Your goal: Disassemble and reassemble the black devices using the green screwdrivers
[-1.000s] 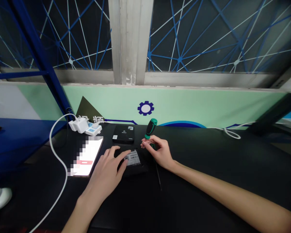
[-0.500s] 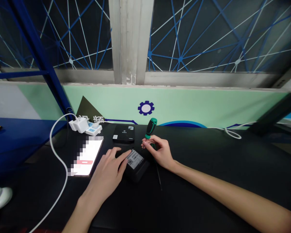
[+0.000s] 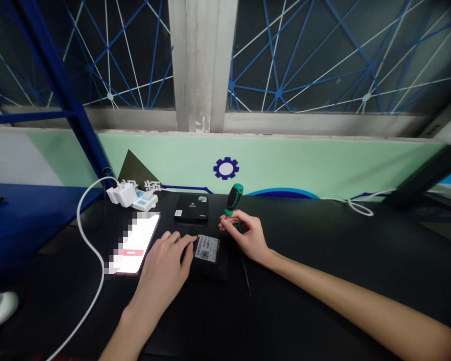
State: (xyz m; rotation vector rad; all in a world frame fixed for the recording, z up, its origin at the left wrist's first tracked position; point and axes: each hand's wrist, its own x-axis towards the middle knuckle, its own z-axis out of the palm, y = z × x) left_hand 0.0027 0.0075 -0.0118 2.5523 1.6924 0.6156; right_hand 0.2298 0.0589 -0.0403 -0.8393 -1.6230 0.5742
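A black box (image 3: pixel 214 271) with a white printed label (image 3: pixel 206 248) lies on the dark table. At its left edge my left hand (image 3: pixel 165 255) has the index finger and thumb on the box, the other fingers partly curled. My right hand (image 3: pixel 250 233) pinches a screwdriver (image 3: pixel 234 198) just below its green and black handle, which points up; its tip is hidden. Beneath that hand lies a second tool with a thin dark shaft (image 3: pixel 247 277), its green end partly covered by the fingers.
Behind the labelled box sits a flat black device (image 3: pixel 191 208). A lit phone (image 3: pixel 135 245) lies left of my left hand, near white plugs and a power strip (image 3: pixel 145 200). A white cable (image 3: pixel 93 245) loops down the left side.
The labelled box has turned, its label now lying squarer to me. My left index finger has drawn back leftward to the box's edge. The right hand and screwdriver have hardly moved.
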